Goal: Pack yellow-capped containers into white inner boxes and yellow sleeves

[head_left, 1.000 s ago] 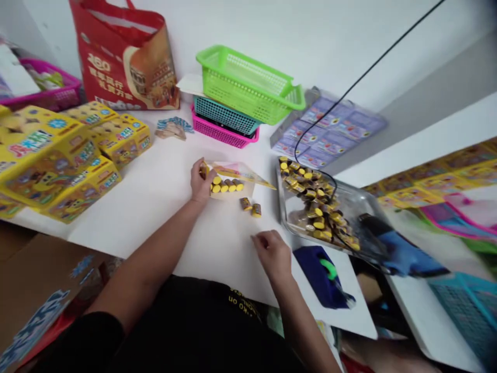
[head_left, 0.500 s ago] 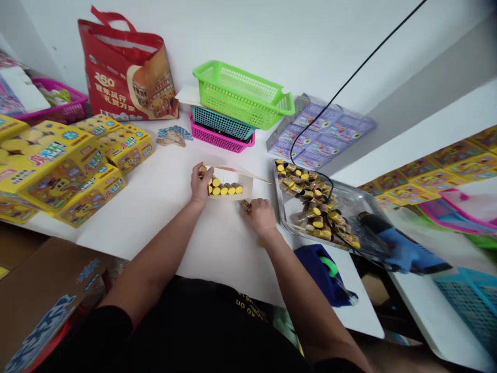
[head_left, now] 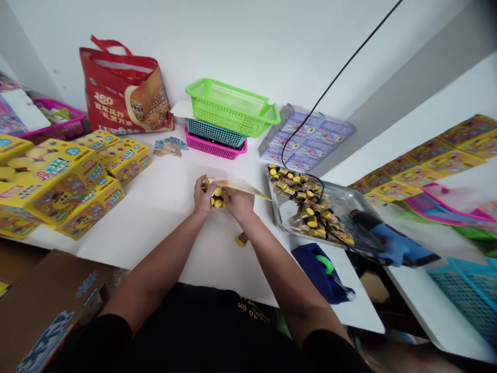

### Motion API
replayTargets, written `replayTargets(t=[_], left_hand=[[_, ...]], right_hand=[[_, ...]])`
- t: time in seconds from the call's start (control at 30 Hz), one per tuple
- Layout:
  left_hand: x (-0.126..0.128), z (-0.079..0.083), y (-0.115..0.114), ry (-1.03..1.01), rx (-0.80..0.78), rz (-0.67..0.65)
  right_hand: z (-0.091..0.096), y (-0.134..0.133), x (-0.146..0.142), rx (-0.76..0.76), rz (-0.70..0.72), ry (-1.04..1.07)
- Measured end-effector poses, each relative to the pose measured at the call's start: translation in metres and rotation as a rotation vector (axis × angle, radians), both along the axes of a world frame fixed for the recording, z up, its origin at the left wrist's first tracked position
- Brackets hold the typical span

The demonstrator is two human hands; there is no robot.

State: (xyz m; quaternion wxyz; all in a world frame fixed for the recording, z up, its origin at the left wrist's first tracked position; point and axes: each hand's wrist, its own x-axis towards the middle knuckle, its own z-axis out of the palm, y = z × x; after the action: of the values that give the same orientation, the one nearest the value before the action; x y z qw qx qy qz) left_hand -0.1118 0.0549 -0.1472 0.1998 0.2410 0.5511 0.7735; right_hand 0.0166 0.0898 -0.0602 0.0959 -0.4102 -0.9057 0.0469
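Note:
A small open carton [head_left: 252,187] lies on the white table, holding several little yellow-lidded tubs [head_left: 218,201]. My left hand [head_left: 202,196] is closed around its left end, fingers over the edge. My right hand [head_left: 240,204] reaches into the carton and is closed against the tubs at the right of the group; its fingertips are partly hidden. A raised flap [head_left: 248,187] covers part of that hand. One loose tub [head_left: 241,239] lies on its side by my right wrist.
On the right, a metal tray [head_left: 277,220] holds many loose tubs, with a blue tool [head_left: 404,251] across its corner. A tape dispenser [head_left: 322,272] sits in front. Stacked baskets [head_left: 233,109] and a red bag [head_left: 124,93] stand behind. Yellow boxes [head_left: 58,181] are piled left.
My right hand has moved up and left from the table into the carton, with the tub it carried. The loose tub by my wrist has come into view. The camera view has shifted slightly.

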Motion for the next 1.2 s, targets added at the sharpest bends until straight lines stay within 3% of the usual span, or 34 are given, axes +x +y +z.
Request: replayTargets(t=[0.1,0.2,0.3,0.4,0.57,0.77,0.9,1.1,1.2], left_hand=[[-0.001,-0.001,0.001,0.004,-0.004,0.005],[-0.002,-0.002,0.002,0.010,0.015,-0.003],[-0.001,-0.002,0.001,0.004,0.026,-0.008],[0.001,0.000,0.000,0.004,0.017,-0.008],[0.005,0.001,-0.003,0.011,0.021,-0.044],[0.008,0.006,-0.006,0.031,0.045,-0.086],[0.007,0.007,-0.005,0.009,0.025,-0.063],[0.005,0.004,-0.004,-0.003,0.028,-0.043],[0.004,0.002,-0.004,0.012,0.013,-0.038]], right_hand=[[-0.007,-0.024,0.041,0.102,-0.010,0.010],[-0.023,-0.048,0.080,0.002,-0.063,-0.228],[-0.038,-0.061,0.098,-0.049,-0.103,-0.314],[-0.041,-0.060,0.104,-0.048,-0.086,-0.175],[-0.015,-0.039,0.081,0.013,-0.029,0.123],[-0.002,0.004,0.012,0.017,-0.118,-0.099],[-0.005,0.012,0.005,0.011,-0.095,-0.097],[-0.004,-0.025,0.063,0.096,-0.086,0.049],[-0.014,-0.044,0.107,0.078,-0.245,-0.049]])
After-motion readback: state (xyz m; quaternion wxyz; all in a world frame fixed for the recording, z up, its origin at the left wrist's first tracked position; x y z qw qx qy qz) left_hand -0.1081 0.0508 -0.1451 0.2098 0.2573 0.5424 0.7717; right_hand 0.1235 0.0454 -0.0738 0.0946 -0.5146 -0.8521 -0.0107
